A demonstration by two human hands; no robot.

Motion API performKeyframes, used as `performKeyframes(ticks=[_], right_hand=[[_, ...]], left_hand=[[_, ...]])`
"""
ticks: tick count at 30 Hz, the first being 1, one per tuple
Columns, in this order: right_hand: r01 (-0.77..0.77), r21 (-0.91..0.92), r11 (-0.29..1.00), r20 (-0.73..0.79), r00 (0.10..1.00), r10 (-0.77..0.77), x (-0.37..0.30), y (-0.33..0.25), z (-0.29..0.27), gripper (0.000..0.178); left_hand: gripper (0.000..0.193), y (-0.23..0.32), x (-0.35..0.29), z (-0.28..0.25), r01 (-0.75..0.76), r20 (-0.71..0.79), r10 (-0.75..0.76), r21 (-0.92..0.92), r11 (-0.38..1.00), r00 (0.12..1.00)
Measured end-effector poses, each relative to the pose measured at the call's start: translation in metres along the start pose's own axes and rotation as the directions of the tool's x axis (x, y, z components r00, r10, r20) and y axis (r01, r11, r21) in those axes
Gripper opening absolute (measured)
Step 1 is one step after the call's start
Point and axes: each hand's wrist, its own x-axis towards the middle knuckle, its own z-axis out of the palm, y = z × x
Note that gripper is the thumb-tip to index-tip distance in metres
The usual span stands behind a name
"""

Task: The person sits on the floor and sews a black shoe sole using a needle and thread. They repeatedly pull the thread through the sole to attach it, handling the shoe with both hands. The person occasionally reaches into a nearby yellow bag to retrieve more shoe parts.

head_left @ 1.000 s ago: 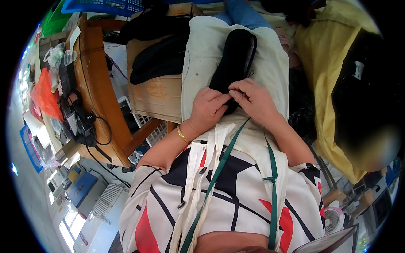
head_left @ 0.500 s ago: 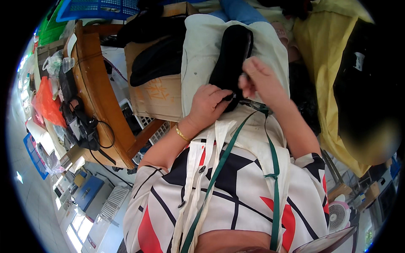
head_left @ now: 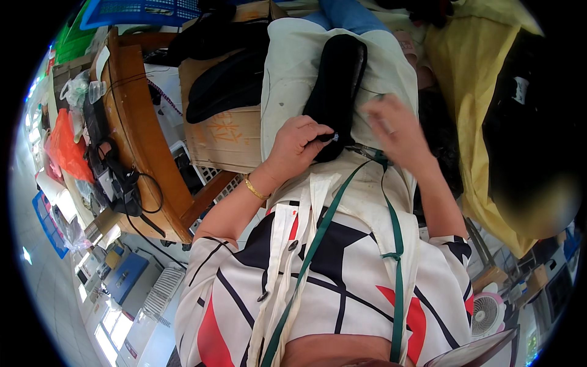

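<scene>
A long black shoe-shaped cloth piece (head_left: 335, 85) lies lengthwise over the pale apron (head_left: 287, 67) on my lap. My left hand (head_left: 298, 142) is closed on its near end, thumb and forefinger pinching the edge, where a small shiny spot shows. To the right of the piece my right hand (head_left: 396, 129) is held up, apart from it, with fingers curled in and somewhat blurred. A dark band sits on one of its fingers. Whatever those fingers hold is too small to make out. Metal snips (head_left: 365, 150) on a green cord (head_left: 342, 205) rest by the near end.
On the left, more black cloth pieces (head_left: 226, 85) lie on a cardboard box (head_left: 229, 144) beside a wooden stool or table (head_left: 137, 122). A blue plastic basket (head_left: 140, 13) stands at the far left. A yellow sack (head_left: 471, 92) with black contents is on the right.
My right hand has moved slightly right, away from the black piece. My left hand keeps its pinch on the near end, shifted a little left.
</scene>
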Motion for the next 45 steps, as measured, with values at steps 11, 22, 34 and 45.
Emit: performKeyframes(ticks=[11, 22, 34, 45], right_hand=[[0.416, -0.369, 0.831, 0.22, 0.908, -0.357, 0.026, -0.001, 0.031, 0.015], [0.131, -0.476, 0.87, -0.066, 0.981, -0.183, 0.04, 0.027, 0.073, 0.007], [-0.157, 0.922, 0.354, 0.055, 0.958, 0.282, 0.035, 0.006, 0.085, 0.009], [0.019, 0.995, -0.097, 0.006, 0.968, 0.252, 0.018, -0.063, 0.049, 0.014]], left_hand=[[0.021, -0.003, 0.004, -0.01, 0.037, 0.043, -0.037, 0.008, 0.999, 0.998], [0.015, -0.007, 0.005, -0.016, 0.144, 0.19, -0.168, 0.137, 0.98, 0.967], [0.022, 0.018, 0.003, -0.005, 0.162, 0.056, -0.17, 0.127, 0.979, 0.984], [0.049, 0.03, -0.048, 0.006, 0.514, 0.238, -0.536, -0.728, 0.453, 0.81]])
